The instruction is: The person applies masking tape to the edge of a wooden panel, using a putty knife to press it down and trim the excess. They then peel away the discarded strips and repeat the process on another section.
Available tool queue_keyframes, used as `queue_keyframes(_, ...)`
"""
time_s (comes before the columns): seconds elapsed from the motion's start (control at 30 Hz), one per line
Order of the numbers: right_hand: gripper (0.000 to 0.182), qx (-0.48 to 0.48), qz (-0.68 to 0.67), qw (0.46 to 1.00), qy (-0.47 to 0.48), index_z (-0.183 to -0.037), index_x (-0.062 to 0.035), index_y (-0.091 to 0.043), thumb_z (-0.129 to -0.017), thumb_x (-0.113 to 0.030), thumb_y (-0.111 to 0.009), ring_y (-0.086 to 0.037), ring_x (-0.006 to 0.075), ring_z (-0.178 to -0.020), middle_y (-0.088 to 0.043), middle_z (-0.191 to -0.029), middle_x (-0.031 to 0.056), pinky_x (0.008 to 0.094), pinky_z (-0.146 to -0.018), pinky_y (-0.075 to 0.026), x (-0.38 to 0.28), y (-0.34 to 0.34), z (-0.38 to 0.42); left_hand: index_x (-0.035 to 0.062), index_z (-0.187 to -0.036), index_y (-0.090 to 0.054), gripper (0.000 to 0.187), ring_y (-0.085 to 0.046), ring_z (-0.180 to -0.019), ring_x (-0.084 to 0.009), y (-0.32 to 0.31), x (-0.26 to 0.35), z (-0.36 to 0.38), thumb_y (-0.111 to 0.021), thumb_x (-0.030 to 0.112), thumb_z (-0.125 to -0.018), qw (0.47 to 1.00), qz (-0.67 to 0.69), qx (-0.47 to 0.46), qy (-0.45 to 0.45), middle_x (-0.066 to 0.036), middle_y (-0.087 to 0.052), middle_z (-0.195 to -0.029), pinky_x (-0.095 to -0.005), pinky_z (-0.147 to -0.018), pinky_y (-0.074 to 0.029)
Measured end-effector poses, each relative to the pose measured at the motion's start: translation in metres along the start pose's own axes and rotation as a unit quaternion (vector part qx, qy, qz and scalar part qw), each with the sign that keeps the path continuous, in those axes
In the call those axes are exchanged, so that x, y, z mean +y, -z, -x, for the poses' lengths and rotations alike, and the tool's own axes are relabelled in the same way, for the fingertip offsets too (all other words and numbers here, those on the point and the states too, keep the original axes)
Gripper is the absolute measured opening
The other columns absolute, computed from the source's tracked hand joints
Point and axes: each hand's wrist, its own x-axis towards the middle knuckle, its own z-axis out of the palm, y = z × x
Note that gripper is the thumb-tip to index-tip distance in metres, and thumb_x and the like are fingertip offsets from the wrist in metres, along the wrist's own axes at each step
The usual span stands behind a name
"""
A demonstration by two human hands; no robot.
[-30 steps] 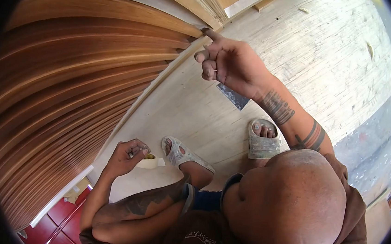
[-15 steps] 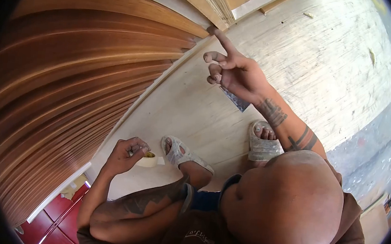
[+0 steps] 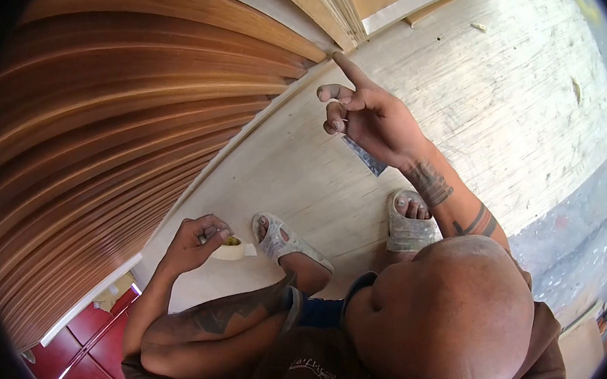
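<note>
My left hand is closed on a roll of masking tape, its thumb and fingers at the roll's upper rim. A short pale flap sticks out from the roll's right side. My right hand reaches forward with the index finger stretched out and the other fingers bent apart; it grips nothing. That index fingertip is right at the end corner of a brown ribbed wooden panel. Below the palm a small blue-grey patterned piece shows, partly hidden by the hand.
Pale, scuffed boards cover the floor under my sandalled feet. Wooden board edges stand at the top, beyond the ribbed panel. Red tiles show at lower left. Paint-spotted grey floor lies at right.
My right hand has shifted slightly right and down, its index fingertip staying near the panel corner. My left hand keeps its hold on the masking tape almost unmoved.
</note>
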Motion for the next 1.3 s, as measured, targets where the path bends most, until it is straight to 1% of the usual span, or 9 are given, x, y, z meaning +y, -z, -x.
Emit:
queue_keyframes(0.27,0.095,0.010,0.015,1.000,-0.005,-0.172,-0.0093,-0.006,-0.090,-0.004,-0.053,-0.056,0.0203,-0.083,-0.062,-0.117,0.0132,0.0382,-0.089,-0.049,0.000,0.005,-0.008,0.0004,-0.100,-0.071,0.011,-0.065,-0.078,-0.0094,0.000,-0.003,0.000,-0.069,0.011,-0.102,1.000,-0.006,-0.009,0.004,-0.006,-0.077,-0.089,-0.0275,-0.072,-0.050)
queue_keyframes(0.33,0.093,-0.013,-0.022,1.000,-0.009,-0.171,-0.0097,0.008,-0.096,-0.002,-0.047,-0.060,0.0205,-0.085,-0.064,-0.119,0.0105,0.0374,-0.087,-0.052,0.000,0.006,-0.012,0.0005,-0.100,-0.072,0.010,-0.057,-0.067,-0.0089,-0.004,-0.005,-0.001,-0.072,0.011,-0.100,0.999,0.010,0.021,-0.045,-0.005,-0.072,-0.077,-0.0274,-0.064,-0.046)
queue_keyframes(0.37,0.093,-0.012,-0.022,1.000,-0.010,-0.171,-0.0097,0.008,-0.096,-0.002,-0.047,-0.060,0.0205,-0.085,-0.064,-0.119,0.0105,0.0374,-0.087,-0.052,-0.001,0.003,-0.012,0.0005,-0.100,-0.072,0.010,-0.057,-0.067,-0.0089,-0.004,-0.007,0.000,-0.072,0.011,-0.100,0.999,0.010,0.020,-0.044,-0.005,-0.072,-0.077,-0.0274,-0.064,-0.046)
queue_keyframes(0.53,0.086,-0.017,-0.108,0.994,-0.019,-0.170,-0.0149,-0.002,-0.099,-0.005,-0.049,-0.060,0.0202,-0.089,-0.063,-0.123,0.0081,0.0401,-0.091,-0.050,-0.003,0.000,-0.024,0.0006,-0.101,-0.071,0.010,-0.059,-0.068,-0.0091,-0.006,-0.008,0.002,-0.072,0.010,-0.099,0.999,0.025,0.031,-0.028,-0.006,-0.073,-0.079,-0.0278,-0.065,-0.048)
queue_keyframes(0.67,0.087,-0.008,-0.095,0.995,0.005,-0.169,-0.0186,-0.012,-0.095,-0.004,-0.054,-0.061,0.0207,-0.092,-0.062,-0.124,0.0098,0.0429,-0.097,-0.049,0.015,-0.003,-0.037,0.0005,-0.101,-0.071,0.009,-0.059,-0.068,-0.0087,-0.007,-0.010,0.002,-0.072,0.009,-0.099,0.999,0.034,0.026,-0.024,-0.006,-0.073,-0.079,-0.0277,-0.065,-0.048)
queue_keyframes(0.77,0.090,-0.005,-0.057,0.998,0.009,-0.170,-0.0219,-0.009,-0.094,-0.003,-0.054,-0.060,0.0204,-0.093,-0.061,-0.123,0.0095,0.0428,-0.098,-0.049,0.016,-0.007,-0.032,0.0005,-0.100,-0.070,0.008,-0.058,-0.069,-0.0082,-0.006,-0.013,0.001,-0.071,0.008,-0.099,0.999,0.012,0.016,-0.026,-0.006,-0.073,-0.080,-0.0272,-0.065,-0.048)
queue_keyframes(0.83,0.091,-0.060,-0.108,0.992,-0.017,-0.172,-0.0206,-0.002,-0.096,0.000,-0.049,-0.059,0.0200,-0.091,-0.063,-0.118,0.0068,0.0408,-0.094,-0.050,0.010,0.009,-0.026,0.0004,-0.099,-0.070,0.008,-0.058,-0.068,-0.0084,-0.006,-0.013,0.000,-0.071,0.008,-0.100,0.999,0.018,0.017,-0.028,-0.006,-0.072,-0.080,-0.0269,-0.065,-0.047)
queue_keyframes(1.17,0.091,-0.027,-0.003,1.000,-0.005,-0.171,-0.0138,0.009,-0.099,-0.003,-0.046,-0.058,0.0187,-0.088,-0.063,-0.122,0.0100,0.0368,-0.090,-0.052,0.008,0.010,-0.012,0.0006,-0.100,-0.072,0.008,-0.061,-0.069,-0.0092,-0.004,0.007,-0.004,-0.071,0.009,-0.099,0.998,-0.002,0.022,-0.052,-0.007,-0.075,-0.082,-0.0273,-0.066,-0.048)
queue_keyframes(1.3,0.094,-0.024,-0.043,0.999,0.000,-0.172,-0.0203,0.006,-0.099,-0.003,-0.050,-0.059,0.0198,-0.090,-0.060,-0.127,0.0097,0.0394,-0.091,-0.051,0.009,0.003,-0.018,0.0007,-0.100,-0.071,0.009,-0.060,-0.073,-0.0084,-0.002,0.011,-0.003,-0.070,0.010,-0.101,1.000,0.002,0.002,-0.015,-0.005,-0.074,-0.085,-0.0267,-0.069,-0.048)
